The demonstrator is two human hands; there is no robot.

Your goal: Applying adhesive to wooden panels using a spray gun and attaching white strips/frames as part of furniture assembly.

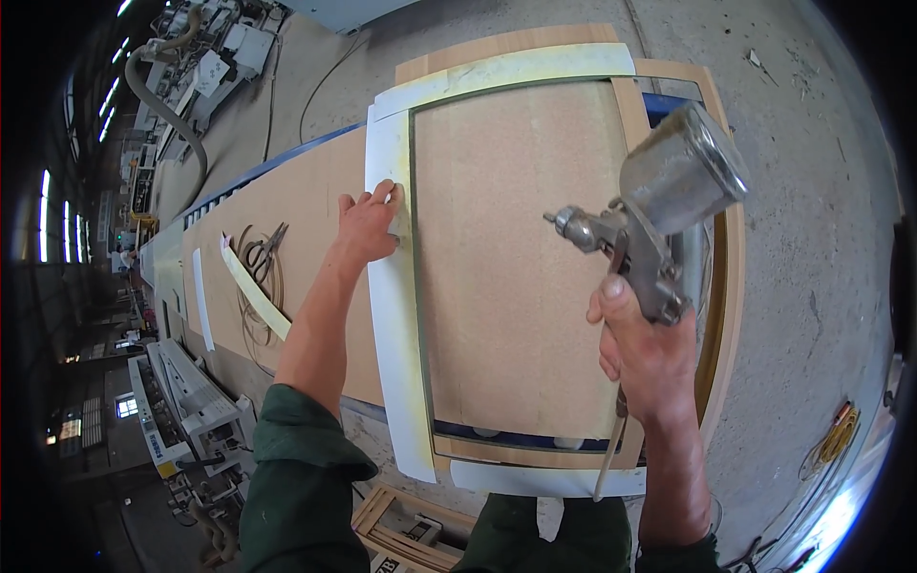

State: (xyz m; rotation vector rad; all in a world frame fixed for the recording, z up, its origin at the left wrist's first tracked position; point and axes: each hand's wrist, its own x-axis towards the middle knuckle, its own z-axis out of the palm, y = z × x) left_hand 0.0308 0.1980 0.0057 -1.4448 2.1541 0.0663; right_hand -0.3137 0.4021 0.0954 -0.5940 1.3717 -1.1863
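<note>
My right hand (650,358) is wrapped round the grip of a metal spray gun (659,272), its nozzle turned left over the panel. A dented metal cup (678,172) sits on top of the gun, and a thin hose (609,456) hangs below. Under it lies a flat light-brown panel (521,286). White strips with yellowish overspray border its left and far sides. My left hand (368,224) rests at the left white strip (390,325), thumb and index finger apart, the other fingers partly bent. Another white strip (544,479) runs along the near edge.
Brown board (325,181) extends left, carrying scissors (263,253), coiled thin banding (250,320) and a loose pale strip (253,286). Wooden frame pieces (731,325) stick out on the right. Machines (181,411) stand at left; a yellow coil (834,444) lies on the right floor.
</note>
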